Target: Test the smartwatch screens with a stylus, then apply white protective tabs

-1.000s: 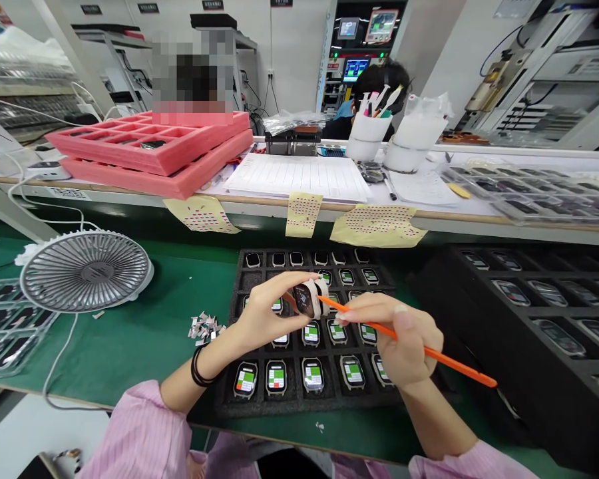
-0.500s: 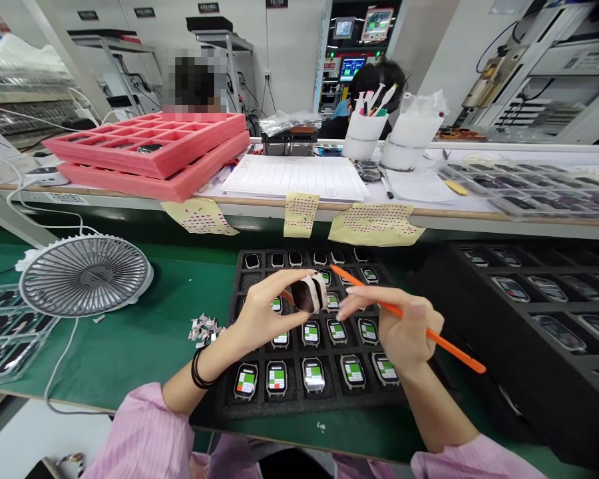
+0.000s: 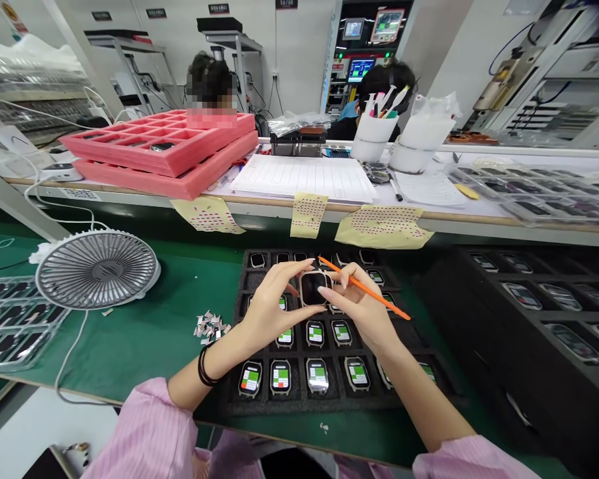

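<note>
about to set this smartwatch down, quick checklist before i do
1. Smartwatch secure in left hand: ok, pinched between thumb and fingers.
2. Orange stick secure in right hand: ok, held between the fingers.
3. Smartwatch screen lit: not ok, it is dark, while the watches lying in the tray show green and red screens.
4. Free slot in the black foam tray: ok, one near the far left corner looks empty.
5. Smartwatch underside: cannot tell, it faces down and is out of view.
</note>
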